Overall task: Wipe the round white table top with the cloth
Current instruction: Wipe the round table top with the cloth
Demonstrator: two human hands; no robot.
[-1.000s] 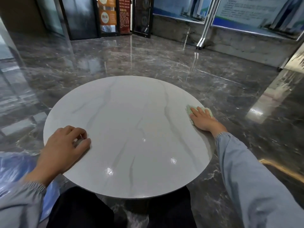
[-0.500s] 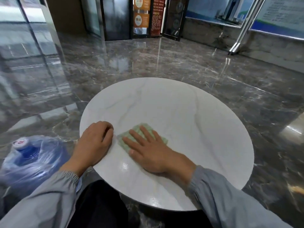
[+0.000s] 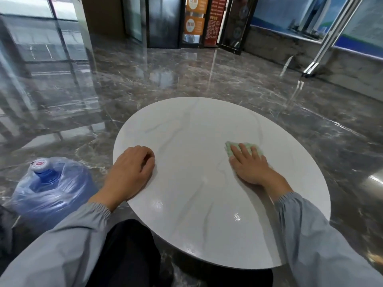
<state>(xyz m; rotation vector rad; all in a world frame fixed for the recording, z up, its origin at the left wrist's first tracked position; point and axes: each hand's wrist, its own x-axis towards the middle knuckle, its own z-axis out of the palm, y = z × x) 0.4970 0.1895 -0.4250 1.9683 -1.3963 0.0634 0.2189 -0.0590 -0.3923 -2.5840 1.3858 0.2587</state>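
Nearest of all, dark trousers (image 3: 128,255) fill the bottom edge, flanked by a grey left sleeve (image 3: 62,245) and a grey right sleeve (image 3: 310,235) reaching forward over the round white table top (image 3: 186,193), whose glossy, faintly veined surface looks hard and slippery. The left hand (image 3: 132,170) rests on the top just inside its left rim, fingers curled under into a loose fist that holds nothing; it seems to brace the body. Further in and to the right, the right hand (image 3: 250,166) lies palm down on the cloth (image 3: 229,149), its fingers (image 3: 237,152) straight and slightly spread, pressing the cloth flat against the top rather than gripping it. The cloth is a small pale green piece, mostly hidden under the hand, lying on the right half of the table, well apart from the left hand. It looks soft, light and limp, so it will likely bunch or slip out unless the flat palm and fingers hold it down from above; pinching a corner would probably let the rest trail. On the floor (image 3: 186,79) to the near left stands a blue water bottle (image 3: 47,187) wrapped in clear plastic, beside the table but not touching it. Beyond, the dark polished floor runs to doors (image 3: 163,21) and orange signs (image 3: 194,15) at the far wall.
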